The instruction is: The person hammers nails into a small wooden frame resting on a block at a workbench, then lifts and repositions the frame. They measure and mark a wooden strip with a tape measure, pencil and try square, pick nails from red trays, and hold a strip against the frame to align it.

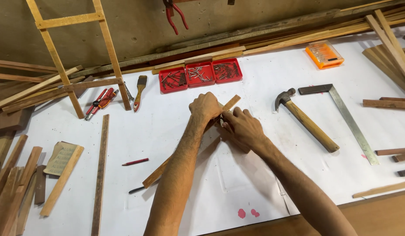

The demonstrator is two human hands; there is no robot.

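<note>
1. The left hand (205, 106) is curled tight over a long wooden strip (191, 142) that lies slantwise on the white-covered bench (176, 118).
2. The right hand (242, 126) pinches something small against the strip just beside the left knuckles; what it pinches is too small to tell.
3. The strip runs from the bench's near left up toward three red trays of nails (200, 74), its far end poking out past the hands.
4. To the right, well apart, lie a claw hammer (305, 120) and a steel try square (349, 120); an orange bit case (324, 54) sits farther back.
5. To the left lie a red pencil (135, 161), a dark pen (136, 189) near the strip's low end, a loose batten (100, 175), pliers (101, 103) and a paintbrush (140, 91).
6. A ladder-like wooden frame (75, 57) stands at back left; timber offcuts crowd the left edge and back wall.
7. Bare bench lies between the hands and the trays, and in front of the forearms down to the near edge.
</note>
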